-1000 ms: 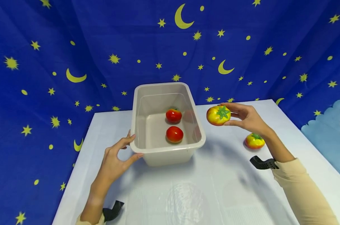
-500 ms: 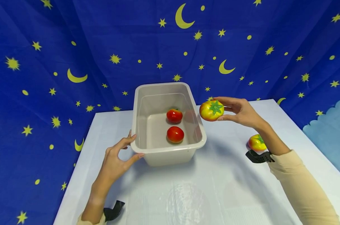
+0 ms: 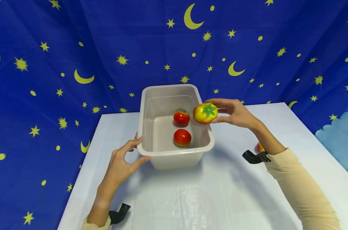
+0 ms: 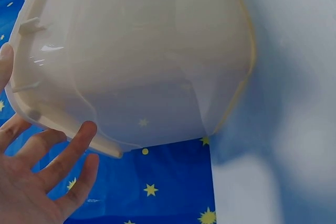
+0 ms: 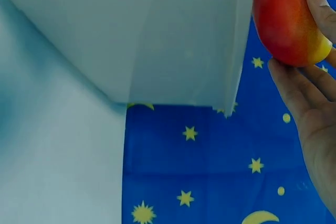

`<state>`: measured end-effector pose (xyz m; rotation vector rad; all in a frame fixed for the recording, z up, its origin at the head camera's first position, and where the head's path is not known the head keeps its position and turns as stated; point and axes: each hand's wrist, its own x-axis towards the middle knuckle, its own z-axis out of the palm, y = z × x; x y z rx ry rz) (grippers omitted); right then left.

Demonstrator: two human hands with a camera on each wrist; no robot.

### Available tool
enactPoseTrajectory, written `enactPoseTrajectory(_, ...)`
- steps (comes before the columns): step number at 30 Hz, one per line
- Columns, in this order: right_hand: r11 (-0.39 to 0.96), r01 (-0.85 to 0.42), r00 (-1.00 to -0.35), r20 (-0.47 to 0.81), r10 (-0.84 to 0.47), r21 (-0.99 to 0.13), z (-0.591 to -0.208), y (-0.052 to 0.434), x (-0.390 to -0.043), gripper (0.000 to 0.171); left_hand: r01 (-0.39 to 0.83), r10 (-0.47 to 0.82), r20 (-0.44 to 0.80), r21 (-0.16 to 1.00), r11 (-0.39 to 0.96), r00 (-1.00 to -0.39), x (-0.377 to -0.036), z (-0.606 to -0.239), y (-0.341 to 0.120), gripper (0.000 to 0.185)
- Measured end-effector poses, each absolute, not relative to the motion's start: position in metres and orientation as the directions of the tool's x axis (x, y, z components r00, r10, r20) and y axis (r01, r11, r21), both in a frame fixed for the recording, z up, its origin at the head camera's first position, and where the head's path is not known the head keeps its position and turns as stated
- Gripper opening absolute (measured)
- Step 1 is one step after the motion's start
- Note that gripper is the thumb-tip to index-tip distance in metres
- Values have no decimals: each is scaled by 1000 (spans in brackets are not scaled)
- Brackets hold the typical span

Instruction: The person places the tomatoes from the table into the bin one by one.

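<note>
**Tomato held over the tub's right rim**

The left hand is bracing the near left corner of the tub on the bench, fingers spread and thumb pressing the rim. Two red tomatoes are lying inside the tub. The right hand is holding a yellow-red tomato above the tub's right rim, fingers clamped around it. Another tomato is peeking out behind the right forearm.

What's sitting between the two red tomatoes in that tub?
Nothing: the head view shows only bare tub floor between the rear red tomato and the front red tomato.
</note>
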<state>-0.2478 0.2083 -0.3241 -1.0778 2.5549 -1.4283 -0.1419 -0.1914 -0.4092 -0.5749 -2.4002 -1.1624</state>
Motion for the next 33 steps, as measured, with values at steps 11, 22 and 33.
enactPoseTrajectory(11,354,-485,-756,180,-630,-799,-324,170,-259,64,533,187,531,631,564,-826,-142,-409,-192,63)
enactPoseTrajectory(22,331,-510,-735,202,-647,-794,-327,157,-262,74,533,188,531,629,566,-826,-144,-408,-190,63)
enactPoseTrajectory(33,413,-562,-759,248,-602,-717,-329,162,-261,73,532,187,529,633,562,-828,-144,-408,-189,62)
